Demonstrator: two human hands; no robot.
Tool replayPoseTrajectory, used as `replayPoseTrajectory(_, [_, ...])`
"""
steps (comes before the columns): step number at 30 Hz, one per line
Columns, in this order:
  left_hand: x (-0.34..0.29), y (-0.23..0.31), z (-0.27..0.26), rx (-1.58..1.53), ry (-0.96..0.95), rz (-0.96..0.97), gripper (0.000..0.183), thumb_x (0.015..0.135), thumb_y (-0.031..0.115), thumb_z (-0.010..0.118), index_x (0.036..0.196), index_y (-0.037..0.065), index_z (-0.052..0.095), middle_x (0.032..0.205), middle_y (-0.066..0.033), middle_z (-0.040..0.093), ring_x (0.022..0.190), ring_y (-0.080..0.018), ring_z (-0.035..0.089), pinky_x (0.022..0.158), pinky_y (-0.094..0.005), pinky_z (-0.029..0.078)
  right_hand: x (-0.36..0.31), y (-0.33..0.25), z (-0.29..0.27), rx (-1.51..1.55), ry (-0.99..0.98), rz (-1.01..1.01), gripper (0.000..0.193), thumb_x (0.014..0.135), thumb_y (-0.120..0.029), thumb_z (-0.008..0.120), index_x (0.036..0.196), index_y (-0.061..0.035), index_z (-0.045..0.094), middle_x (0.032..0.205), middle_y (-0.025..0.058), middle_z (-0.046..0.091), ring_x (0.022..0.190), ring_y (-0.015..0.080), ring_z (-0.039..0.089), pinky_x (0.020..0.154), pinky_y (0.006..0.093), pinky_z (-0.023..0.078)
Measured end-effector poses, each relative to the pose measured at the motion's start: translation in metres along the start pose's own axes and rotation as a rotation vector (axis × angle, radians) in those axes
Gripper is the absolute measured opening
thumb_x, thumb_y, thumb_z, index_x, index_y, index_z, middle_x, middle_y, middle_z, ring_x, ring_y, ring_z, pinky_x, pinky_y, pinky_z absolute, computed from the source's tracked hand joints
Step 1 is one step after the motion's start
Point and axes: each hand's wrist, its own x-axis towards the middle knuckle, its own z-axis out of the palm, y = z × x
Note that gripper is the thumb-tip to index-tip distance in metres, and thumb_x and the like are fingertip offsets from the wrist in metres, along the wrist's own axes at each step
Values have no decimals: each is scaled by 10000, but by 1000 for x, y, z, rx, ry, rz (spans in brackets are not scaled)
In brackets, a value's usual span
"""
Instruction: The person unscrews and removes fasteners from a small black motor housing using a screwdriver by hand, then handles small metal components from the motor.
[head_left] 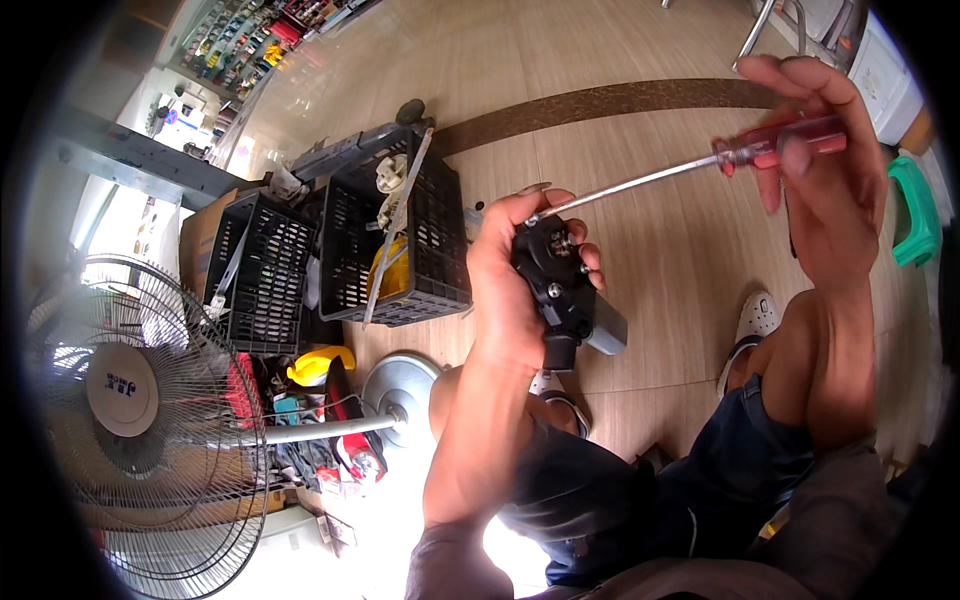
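Observation:
My left hand (503, 295) is closed around a black plastic pump-like housing (548, 262), held above the floor in front of my knees. Several silvery screws show on its face, and a grey block (606, 328) juts from its lower right side. My right hand (838, 215), raised at the right, has a screwdriver (640, 187) with a clear red handle between thumb and fingers. The shaft slants down to the left, and its tip meets a screw at the housing's upper left corner, close to my left thumb. The left fingers are partly hidden behind the housing.
Black plastic crates (395, 240) with white and yellow parts stand at the left. A standing fan (125, 390) with a round base (400, 385) is nearer, beside a yellow object (320, 365) and clutter. A green plastic stool (912, 212) is at the far right, on the tiled floor (640, 340).

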Motion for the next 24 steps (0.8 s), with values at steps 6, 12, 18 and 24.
replayPoseTrajectory(6, [-3,3,-7,-10,-19,-4,348,899,358,565,1072,58,587,796,-91,580,656,-234,618,573,-356,510,-2,-1,-10,62,-58,268,311,1029,-164,476,1257,44,510,1108,180,668,403,68,425,656,257,533])
replayPoseTrajectory(12, [-2,4,-8,-70,-23,-25,357,890,358,558,1076,54,589,794,-104,582,664,-251,616,582,-376,509,0,-5,-9,73,-141,273,304,1023,-184,507,1220,44,546,1053,173,678,474,71,493,536,230,481])
replayPoseTrajectory(18, [-1,2,-7,-41,-48,-7,368,887,368,554,1076,55,595,788,-104,579,672,-257,614,590,-378,506,-4,-1,-5,46,-64,118,314,996,-122,531,1264,42,531,1015,149,669,592,99,599,490,191,442])
replayPoseTrajectory(24, [-2,6,-6,-80,-43,2,371,878,388,553,1045,61,609,806,-101,580,690,-255,608,596,-375,501,2,-1,-20,89,47,295,283,984,-108,538,1231,29,559,957,121,662,628,103,642,484,183,435])
